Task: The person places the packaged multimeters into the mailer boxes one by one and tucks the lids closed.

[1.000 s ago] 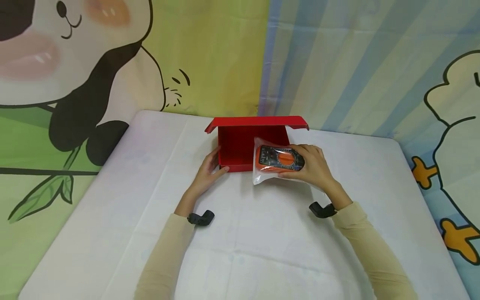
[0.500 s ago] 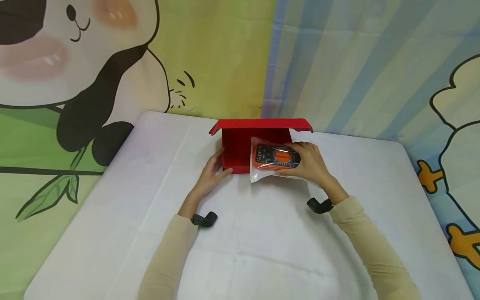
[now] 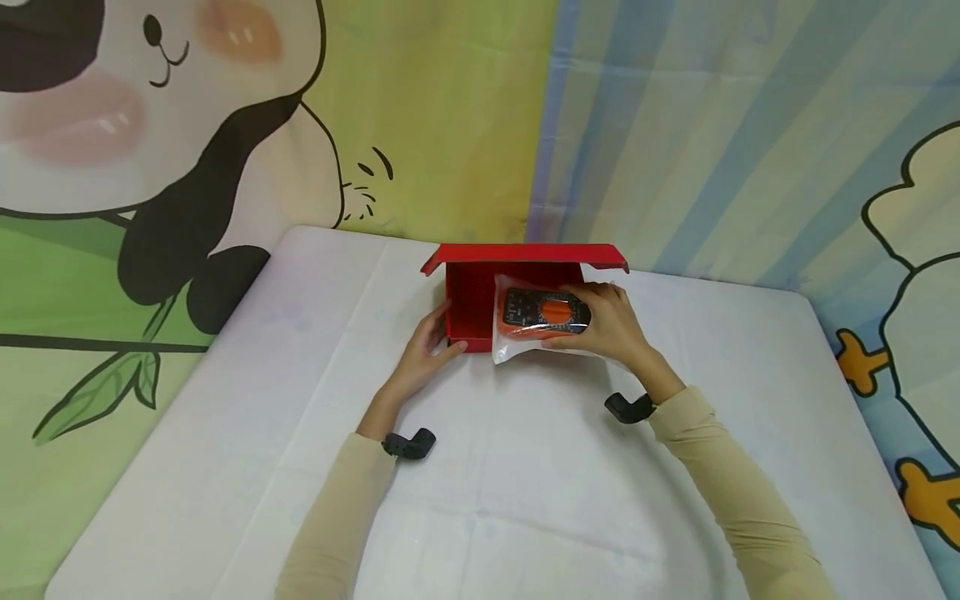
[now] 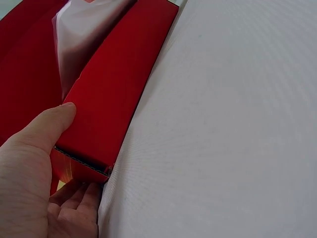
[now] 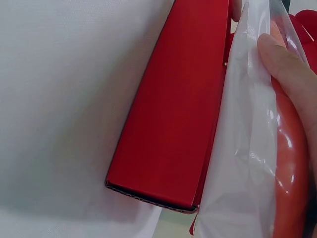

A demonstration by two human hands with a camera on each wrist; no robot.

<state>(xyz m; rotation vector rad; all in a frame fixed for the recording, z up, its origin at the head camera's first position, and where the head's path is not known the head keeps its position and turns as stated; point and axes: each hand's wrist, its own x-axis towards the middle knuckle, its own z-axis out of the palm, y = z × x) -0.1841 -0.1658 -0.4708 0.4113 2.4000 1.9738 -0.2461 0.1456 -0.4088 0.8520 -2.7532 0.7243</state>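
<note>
right hand [image 3: 611,321] grasps the bagged multimeter [image 3: 542,315], long axis crosswise, half over the front wall of the red box [image 3: 472,296]; left hand [image 3: 426,346] pinches the box's left corner; near the bench's [image 3: 525,500] far edge.

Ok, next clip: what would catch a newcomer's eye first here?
The open red box at the far middle of the white table, its lid standing up. Then the orange multimeter in a clear bag, which the right hand grips over the box's right half, while the left hand holds the box's front left corner. Behind, a bright cartoon panda backdrop fills the wall.
</note>
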